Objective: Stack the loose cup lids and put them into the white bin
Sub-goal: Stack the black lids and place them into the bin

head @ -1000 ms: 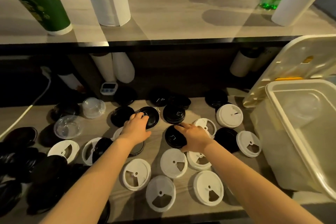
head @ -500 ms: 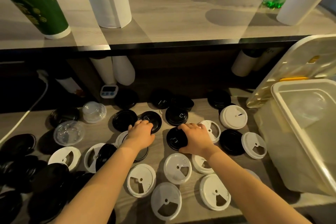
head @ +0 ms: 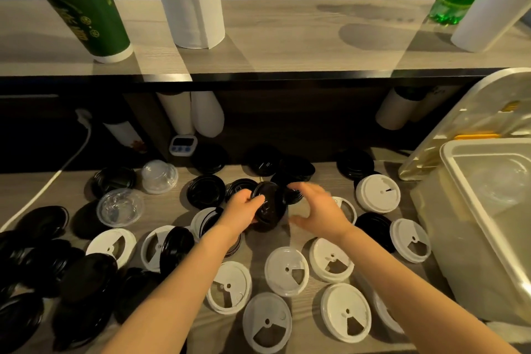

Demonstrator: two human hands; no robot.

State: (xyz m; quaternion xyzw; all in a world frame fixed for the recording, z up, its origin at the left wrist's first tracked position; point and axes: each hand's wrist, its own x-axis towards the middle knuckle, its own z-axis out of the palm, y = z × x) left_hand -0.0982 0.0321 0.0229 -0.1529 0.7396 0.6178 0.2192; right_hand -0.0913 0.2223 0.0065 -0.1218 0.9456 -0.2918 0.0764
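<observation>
From where I stand, the person's left hand [head: 244, 210] grips a thin black plastic cup lid [head: 268, 202], thumb over the near rim and fingers curled behind it. The lid is tilted almost on edge, just above the grey wood-grain counter [head: 287, 238]. I cannot tell whether it is one lid or two nested. The right hand [head: 319, 210] hovers just beside it with fingers spread and loosely curved. It holds nothing that I can make out, though it is blurred.

These lids look feather-light and springy, I'd judge. The moulded plastic flexes if squeezed across the middle, and its glossy surface could slip. The rim seems the sensible place to pinch, thumb and fingers on opposite edges, so the next lid can seat squarely and click into the stack.

The flat white plastic lids [head: 286, 271] with sip openings lie scattered near the front edge. More black lids [head: 89, 279] are heaped at the left, and the clear domed lids [head: 159, 177] sit farther back. Different shapes likely won't nest together. The translucent white plastic bin [head: 442, 227] stands open at the right, well apart from the held lid
</observation>
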